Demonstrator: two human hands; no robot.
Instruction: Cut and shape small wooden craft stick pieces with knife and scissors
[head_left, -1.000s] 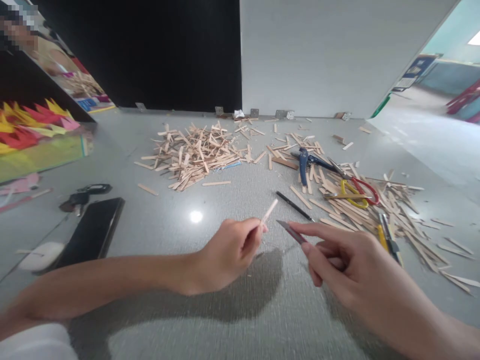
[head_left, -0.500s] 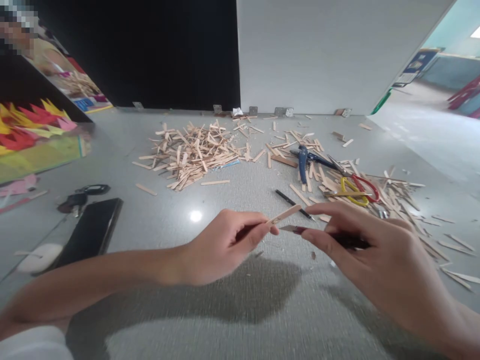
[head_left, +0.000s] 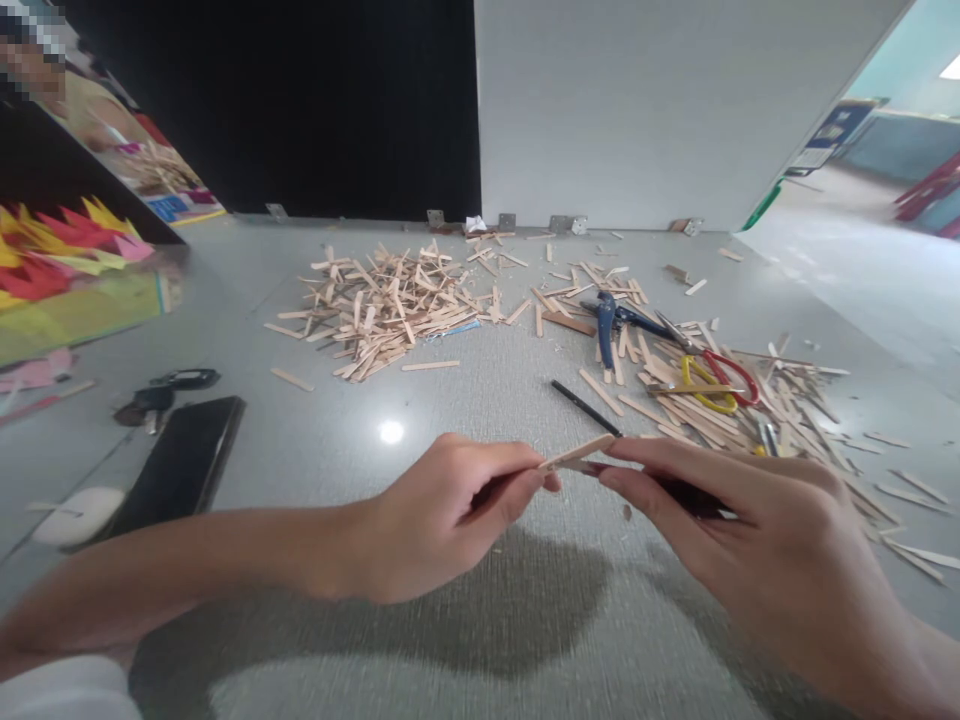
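Between thumb and fingers, my left hand [head_left: 457, 515] pinches one end of a wooden craft stick [head_left: 581, 452], which points to the right and slightly up. My right hand [head_left: 739, 535] is closed around a small craft knife [head_left: 585, 467]; its blade lies against or just under the stick, and the handle is mostly hidden in the palm. The right index finger is at the stick's far end. Just beyond the hands, a black pen [head_left: 581, 403] lies on the grey table [head_left: 360, 650].
A heap of craft sticks [head_left: 390, 300] lies at the back. Blue pliers [head_left: 606, 325] and red-and-yellow-handled scissors [head_left: 712, 375] rest on more sticks at right. At left are a phone [head_left: 184, 460], keys [head_left: 154, 400] and folded-paper shapes [head_left: 67, 245]. Behind stands a black-and-white panel [head_left: 637, 110].
My right hand has shifted slightly left and down, bringing the blade up to the stick. My left hand and the stick have dropped a little.
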